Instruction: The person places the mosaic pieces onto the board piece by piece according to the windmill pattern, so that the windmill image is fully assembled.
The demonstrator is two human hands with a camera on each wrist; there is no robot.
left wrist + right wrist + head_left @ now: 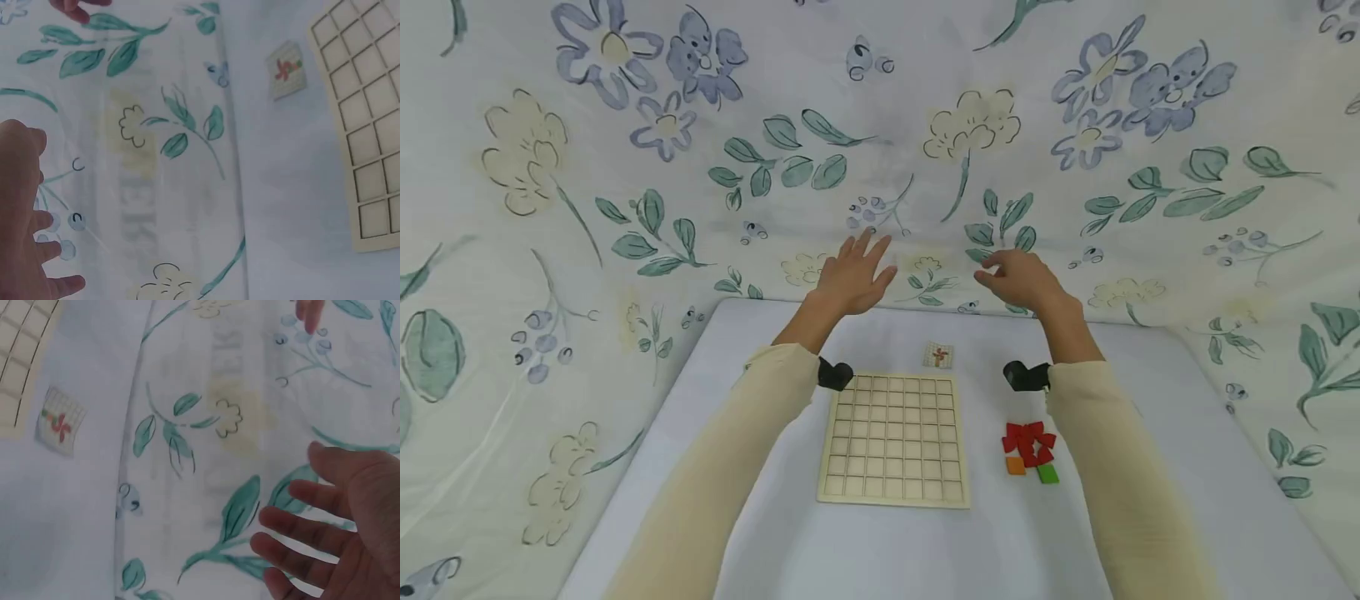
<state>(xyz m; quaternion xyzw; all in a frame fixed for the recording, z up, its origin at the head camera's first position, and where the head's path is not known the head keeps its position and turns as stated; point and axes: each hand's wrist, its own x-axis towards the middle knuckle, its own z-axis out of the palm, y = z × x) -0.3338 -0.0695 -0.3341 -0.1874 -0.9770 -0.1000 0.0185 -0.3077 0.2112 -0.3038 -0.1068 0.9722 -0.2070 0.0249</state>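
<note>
My left hand (852, 277) is raised over the far edge of the table, fingers spread and holding nothing. The right hand (1021, 279) hovers at the same height on the other side, its fingers loosely bent with nothing in them; in the right wrist view that hand (350, 519) shows its fingers apart. Nearer to me lies a pale wooden grid board (895, 437) with bare square cells. Just beyond it sits a small pattern card (938, 355) printed with a red and green figure on a grid.
Right of the board lie a cluster of red tiles (1026, 442), an orange tile (1016, 466) and a green tile (1048, 473). A white table (775, 533) carries everything. Flower-printed cloth (895, 100) hangs behind the table and along its sides.
</note>
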